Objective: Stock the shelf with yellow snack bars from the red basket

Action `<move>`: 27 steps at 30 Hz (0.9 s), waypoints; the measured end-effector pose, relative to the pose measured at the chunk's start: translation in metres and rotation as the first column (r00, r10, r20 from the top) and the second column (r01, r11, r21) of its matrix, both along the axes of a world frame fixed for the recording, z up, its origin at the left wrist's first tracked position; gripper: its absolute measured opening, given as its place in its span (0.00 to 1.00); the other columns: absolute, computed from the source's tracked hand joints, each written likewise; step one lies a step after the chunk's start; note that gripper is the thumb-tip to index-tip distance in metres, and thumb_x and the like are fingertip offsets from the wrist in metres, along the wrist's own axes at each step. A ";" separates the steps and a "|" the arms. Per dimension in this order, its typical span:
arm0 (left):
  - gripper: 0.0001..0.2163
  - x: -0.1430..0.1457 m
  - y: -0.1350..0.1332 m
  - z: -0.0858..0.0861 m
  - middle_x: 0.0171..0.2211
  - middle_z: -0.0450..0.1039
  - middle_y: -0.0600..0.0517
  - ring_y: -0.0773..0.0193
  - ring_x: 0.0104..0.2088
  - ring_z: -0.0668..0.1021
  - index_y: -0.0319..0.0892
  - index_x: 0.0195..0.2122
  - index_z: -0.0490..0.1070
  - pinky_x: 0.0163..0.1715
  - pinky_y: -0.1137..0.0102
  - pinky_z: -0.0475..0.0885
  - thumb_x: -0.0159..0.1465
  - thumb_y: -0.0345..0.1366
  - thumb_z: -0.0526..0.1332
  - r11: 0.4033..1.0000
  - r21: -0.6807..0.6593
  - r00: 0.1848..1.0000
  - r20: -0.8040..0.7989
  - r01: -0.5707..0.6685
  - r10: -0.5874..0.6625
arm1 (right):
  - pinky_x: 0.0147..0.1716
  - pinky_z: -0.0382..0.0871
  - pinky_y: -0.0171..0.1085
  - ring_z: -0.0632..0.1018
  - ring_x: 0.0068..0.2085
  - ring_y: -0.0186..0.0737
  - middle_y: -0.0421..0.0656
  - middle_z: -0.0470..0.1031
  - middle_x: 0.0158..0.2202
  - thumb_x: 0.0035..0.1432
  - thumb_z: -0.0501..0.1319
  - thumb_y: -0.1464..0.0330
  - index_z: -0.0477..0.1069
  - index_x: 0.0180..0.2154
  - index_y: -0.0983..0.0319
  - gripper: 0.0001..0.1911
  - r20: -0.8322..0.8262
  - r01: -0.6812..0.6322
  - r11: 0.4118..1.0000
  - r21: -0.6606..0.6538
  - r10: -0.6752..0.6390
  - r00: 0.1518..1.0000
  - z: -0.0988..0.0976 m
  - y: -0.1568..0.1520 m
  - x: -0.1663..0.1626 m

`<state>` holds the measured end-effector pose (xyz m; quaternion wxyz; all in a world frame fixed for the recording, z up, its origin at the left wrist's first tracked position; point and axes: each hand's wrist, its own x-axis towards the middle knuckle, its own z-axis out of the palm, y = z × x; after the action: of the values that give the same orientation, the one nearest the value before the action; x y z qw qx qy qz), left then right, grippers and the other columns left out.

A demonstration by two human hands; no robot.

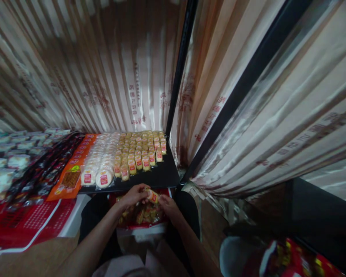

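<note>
Between my two hands is a small wrapped snack pack, yellowish with a red label. My left hand pinches its left end, and the fingers of my right hand are closed on its right end. Below them, in my lap, an opened red bag holds many more loose packs of the same look. Just beyond my hands, rows of matching yellow packs stand on a black table. To their left are stacks of round white wrapped crackers.
Farther left lie an orange snack packet, dark wrapped strips and white packets. A red bag hangs over the table's front edge. Pleated curtains and black poles stand behind. Red packages sit at lower right.
</note>
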<state>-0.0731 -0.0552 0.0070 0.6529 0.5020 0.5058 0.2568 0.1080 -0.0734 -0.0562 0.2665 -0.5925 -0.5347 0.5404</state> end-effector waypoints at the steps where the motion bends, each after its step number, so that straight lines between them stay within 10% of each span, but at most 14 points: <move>1: 0.24 0.002 0.003 0.003 0.24 0.68 0.56 0.70 0.23 0.69 0.36 0.44 0.65 0.26 0.73 0.64 0.49 0.46 0.62 1.000 0.022 1.000 -0.025 0.013 -0.012 | 0.30 0.69 0.35 0.75 0.29 0.37 0.43 0.74 0.29 0.54 0.50 0.63 0.68 0.35 0.62 0.13 0.029 0.021 0.999 0.033 -0.022 0.999 0.002 0.000 0.001; 7: 0.20 0.015 0.025 0.023 0.22 0.65 0.57 0.71 0.20 0.65 0.34 0.45 0.66 0.23 0.74 0.61 0.53 0.39 0.58 0.988 0.141 0.984 -0.172 0.064 -0.040 | 0.45 0.67 0.40 0.74 0.45 0.45 0.49 0.72 0.44 0.54 0.54 0.68 0.68 0.49 0.60 0.19 0.362 -0.042 0.820 0.571 -0.205 0.909 0.024 -0.001 0.006; 16: 0.20 0.029 0.057 0.031 0.22 0.66 0.56 0.69 0.22 0.67 0.35 0.48 0.67 0.25 0.73 0.64 0.55 0.39 0.55 0.948 0.291 0.957 -0.286 0.130 -0.043 | 0.46 0.66 0.44 0.72 0.44 0.47 0.47 0.74 0.44 0.57 0.56 0.65 0.68 0.51 0.61 0.20 0.429 -0.148 0.683 0.715 -0.262 0.864 0.045 0.016 0.001; 27: 0.13 0.055 0.099 0.046 0.27 0.71 0.53 0.66 0.30 0.72 0.38 0.39 0.72 0.31 0.73 0.66 0.56 0.36 0.55 0.863 0.449 0.887 -0.461 0.233 0.000 | 0.47 0.66 0.44 0.71 0.47 0.45 0.48 0.72 0.48 0.59 0.53 0.65 0.63 0.55 0.61 0.22 0.237 0.067 0.641 0.765 -0.376 0.896 0.040 0.059 0.002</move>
<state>-0.0179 0.0437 0.0528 0.3845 0.7270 0.5271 0.2139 0.1101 -0.0144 -0.0158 0.4411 -0.5869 -0.6691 0.1154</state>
